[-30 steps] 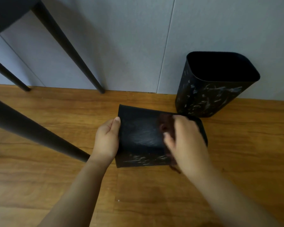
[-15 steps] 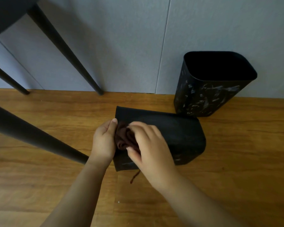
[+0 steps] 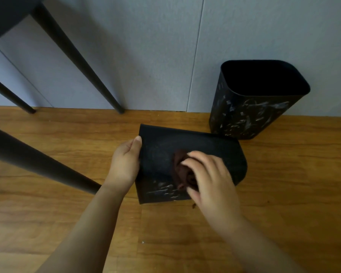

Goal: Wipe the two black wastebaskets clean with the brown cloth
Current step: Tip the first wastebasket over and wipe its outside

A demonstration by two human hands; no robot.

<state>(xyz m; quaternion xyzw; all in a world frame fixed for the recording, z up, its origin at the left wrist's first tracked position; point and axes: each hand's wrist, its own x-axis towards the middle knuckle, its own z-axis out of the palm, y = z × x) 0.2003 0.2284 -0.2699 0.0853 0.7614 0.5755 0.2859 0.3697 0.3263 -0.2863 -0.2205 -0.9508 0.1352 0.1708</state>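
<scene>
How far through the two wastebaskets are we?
Partly done: the lying wastebasket looks clean on top. In hand: right hand rubs it with the brown cloth while the left hand steadies it. Left: white smears low down, and the upright wastebasket, heavily smeared.

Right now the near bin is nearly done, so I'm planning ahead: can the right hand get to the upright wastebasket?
Probably yes: the upright wastebasket stands just beyond the right hand, with nothing between them but bare floor.
</scene>
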